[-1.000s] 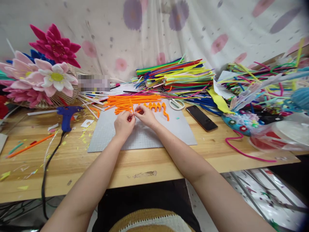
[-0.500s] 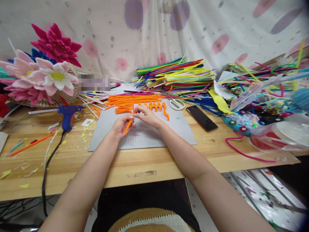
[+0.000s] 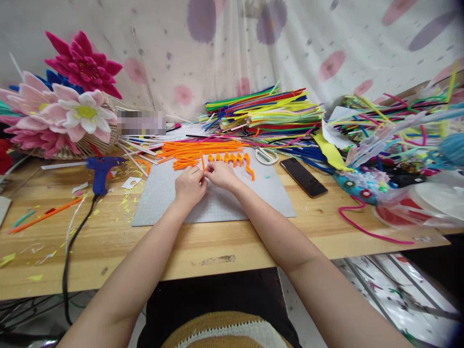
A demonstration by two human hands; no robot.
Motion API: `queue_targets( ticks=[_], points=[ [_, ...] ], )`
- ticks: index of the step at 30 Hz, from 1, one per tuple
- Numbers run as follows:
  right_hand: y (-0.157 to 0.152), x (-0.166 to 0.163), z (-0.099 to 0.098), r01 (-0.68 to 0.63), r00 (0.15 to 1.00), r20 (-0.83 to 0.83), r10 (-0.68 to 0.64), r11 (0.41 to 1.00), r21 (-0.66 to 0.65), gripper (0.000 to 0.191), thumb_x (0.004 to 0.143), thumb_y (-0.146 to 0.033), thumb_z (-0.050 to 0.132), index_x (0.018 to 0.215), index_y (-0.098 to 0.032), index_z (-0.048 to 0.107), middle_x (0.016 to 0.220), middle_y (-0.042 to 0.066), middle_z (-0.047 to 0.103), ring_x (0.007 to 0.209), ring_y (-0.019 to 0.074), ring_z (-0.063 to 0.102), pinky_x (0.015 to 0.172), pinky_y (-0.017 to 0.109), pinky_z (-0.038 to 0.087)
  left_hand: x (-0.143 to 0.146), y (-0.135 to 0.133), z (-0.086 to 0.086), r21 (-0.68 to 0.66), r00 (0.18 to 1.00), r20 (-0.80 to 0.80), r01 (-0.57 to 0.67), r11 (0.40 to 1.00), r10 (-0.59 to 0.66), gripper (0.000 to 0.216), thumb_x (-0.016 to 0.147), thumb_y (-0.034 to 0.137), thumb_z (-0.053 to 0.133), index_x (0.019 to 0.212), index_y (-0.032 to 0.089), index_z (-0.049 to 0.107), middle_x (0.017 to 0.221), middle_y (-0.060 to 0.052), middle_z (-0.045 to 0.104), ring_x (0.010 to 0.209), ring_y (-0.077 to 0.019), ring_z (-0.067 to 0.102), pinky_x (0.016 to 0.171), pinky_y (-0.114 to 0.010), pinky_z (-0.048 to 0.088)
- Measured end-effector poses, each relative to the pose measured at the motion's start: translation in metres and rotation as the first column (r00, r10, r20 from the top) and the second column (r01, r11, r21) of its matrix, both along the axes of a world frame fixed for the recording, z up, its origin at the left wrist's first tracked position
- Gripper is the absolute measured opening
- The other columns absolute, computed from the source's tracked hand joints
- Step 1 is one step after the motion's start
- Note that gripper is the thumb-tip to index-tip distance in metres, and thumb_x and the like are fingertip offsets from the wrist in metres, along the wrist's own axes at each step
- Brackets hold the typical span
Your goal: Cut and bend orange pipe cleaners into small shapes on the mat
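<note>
My left hand (image 3: 189, 184) and my right hand (image 3: 222, 175) meet over the grey cutting mat (image 3: 232, 203), fingers pinched together on one orange pipe cleaner (image 3: 202, 162) that sticks up between them. Just beyond lies a pile of straight orange pipe cleaners (image 3: 199, 149). A row of bent orange pipe cleaner pieces (image 3: 234, 159) lies to the right of my hands on the mat.
White scissors (image 3: 266, 155) and a black phone (image 3: 302, 177) lie right of the mat. A blue glue gun (image 3: 101, 170) with its black cord sits at left. Fabric flowers (image 3: 68, 108) stand back left. Stacks of coloured pipe cleaners (image 3: 264, 113) fill the back and right.
My left hand had dropped back with the orange pipe cleaner slanting down; now it has come up again to meet my right hand, and the pipe cleaner stands short between the fingers.
</note>
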State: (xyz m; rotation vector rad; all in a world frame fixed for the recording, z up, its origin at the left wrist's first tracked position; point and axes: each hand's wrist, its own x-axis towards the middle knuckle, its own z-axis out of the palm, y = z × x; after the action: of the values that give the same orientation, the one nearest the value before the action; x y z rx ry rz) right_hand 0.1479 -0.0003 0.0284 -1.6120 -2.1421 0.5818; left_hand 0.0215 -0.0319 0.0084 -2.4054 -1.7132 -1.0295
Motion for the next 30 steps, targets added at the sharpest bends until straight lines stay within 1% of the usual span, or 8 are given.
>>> queue_targets(
  ticks=[3, 6, 10, 13, 15, 20, 26, 30],
  points=[
    [0.001, 0.002, 0.0, 0.026, 0.999, -0.045, -0.025, 1.0, 0.018, 0.011, 0.073, -0.024, 0.053, 0.069, -0.017, 0.061, 0.079, 0.004, 0.064, 0.074, 0.0153, 0.054, 0.067, 0.026, 0.036, 0.002, 0.0, -0.003, 0.006, 0.999, -0.006, -0.034, 0.999, 0.034, 0.011, 0.071, 0.017, 0.05, 0.062, 0.018, 0.056, 0.073, -0.007, 0.06, 0.08, -0.0214, 0.056, 0.065, -0.031, 0.039],
    [0.006, 0.007, -0.004, 0.006, 0.981, -0.192, -0.007, 1.0, -0.003, 0.015, 0.072, -0.03, 0.056, 0.068, -0.016, 0.058, 0.074, 0.001, 0.061, 0.07, 0.0129, 0.052, 0.064, 0.025, 0.035, -0.001, 0.004, -0.008, -0.107, 0.963, 0.266, -0.016, 0.994, 0.044, 0.011, 0.072, 0.024, 0.052, 0.068, 0.018, 0.06, 0.072, -0.005, 0.061, 0.071, -0.0179, 0.056, 0.065, -0.03, 0.041],
    [0.015, 0.013, -0.012, -0.095, 0.9, -0.432, 0.059, 0.994, -0.063, 0.023, 0.069, -0.037, 0.059, 0.065, -0.015, 0.052, 0.066, -0.002, 0.053, 0.063, 0.0098, 0.046, 0.059, 0.023, 0.034, -0.004, 0.01, -0.016, -0.289, 0.708, 0.702, 0.182, 0.94, 0.079, 0.017, 0.069, 0.032, 0.059, 0.071, 0.016, 0.062, 0.065, -0.001, 0.059, 0.058, -0.0126, 0.052, 0.059, -0.027, 0.043],
    [0.018, 0.015, -0.017, -0.144, 0.85, -0.52, 0.088, 0.987, -0.069, 0.024, 0.067, -0.037, 0.06, 0.063, -0.015, 0.05, 0.063, -0.003, 0.049, 0.061, 0.0089, 0.043, 0.058, 0.023, 0.033, -0.003, 0.011, -0.018, -0.361, 0.556, 0.817, 0.292, 0.886, 0.15, 0.022, 0.062, 0.034, 0.066, 0.075, 0.016, 0.063, 0.061, 0.001, 0.058, 0.051, -0.0109, 0.05, 0.052, -0.025, 0.041],
    [0.019, 0.015, -0.02, -0.161, 0.831, -0.548, 0.095, 0.984, -0.074, 0.025, 0.066, -0.037, 0.06, 0.061, -0.015, 0.049, 0.062, -0.003, 0.048, 0.06, 0.0085, 0.042, 0.057, 0.023, 0.032, -0.002, 0.011, -0.018, -0.343, 0.558, 0.82, 0.298, 0.891, 0.129, 0.021, 0.059, 0.03, 0.069, 0.074, 0.016, 0.064, 0.06, 0.001, 0.059, 0.052, -0.0107, 0.051, 0.053, -0.023, 0.041],
    [0.018, 0.012, -0.022, -0.115, 0.808, -0.587, 0.047, 0.99, -0.078, 0.023, 0.064, -0.034, 0.062, 0.061, -0.015, 0.049, 0.061, -0.004, 0.048, 0.059, 0.0082, 0.042, 0.057, 0.023, 0.032, -0.001, 0.011, -0.016, -0.239, 0.67, 0.741, 0.199, 0.95, 0.046, 0.009, 0.06, 0.025, 0.07, 0.062, 0.017, 0.064, 0.061, 0.001, 0.06, 0.057, -0.0107, 0.051, 0.06, -0.023, 0.04],
    [0.013, 0.009, -0.015, -0.183, 0.772, -0.622, 0.133, 0.983, -0.017, 0.023, 0.068, -0.035, 0.059, 0.061, -0.015, 0.049, 0.062, -0.003, 0.046, 0.06, 0.0082, 0.041, 0.058, 0.023, 0.032, 0.0, 0.008, -0.011, -0.211, 0.695, 0.719, 0.175, 0.962, 0.031, 0.011, 0.066, 0.028, 0.065, 0.062, 0.018, 0.063, 0.061, 0.002, 0.059, 0.057, -0.0107, 0.049, 0.06, -0.023, 0.038],
    [0.011, 0.004, -0.018, -0.187, 0.722, -0.669, 0.174, 0.981, 0.053, 0.018, 0.071, -0.032, 0.056, 0.068, -0.016, 0.05, 0.064, -0.003, 0.046, 0.06, 0.0083, 0.041, 0.059, 0.023, 0.034, -0.001, 0.007, -0.005, -0.172, 0.713, 0.697, 0.071, 0.982, 0.071, 0.012, 0.066, 0.024, 0.063, 0.057, 0.017, 0.058, 0.058, 0.002, 0.056, 0.057, -0.0099, 0.047, 0.061, -0.022, 0.038]
  ],
)
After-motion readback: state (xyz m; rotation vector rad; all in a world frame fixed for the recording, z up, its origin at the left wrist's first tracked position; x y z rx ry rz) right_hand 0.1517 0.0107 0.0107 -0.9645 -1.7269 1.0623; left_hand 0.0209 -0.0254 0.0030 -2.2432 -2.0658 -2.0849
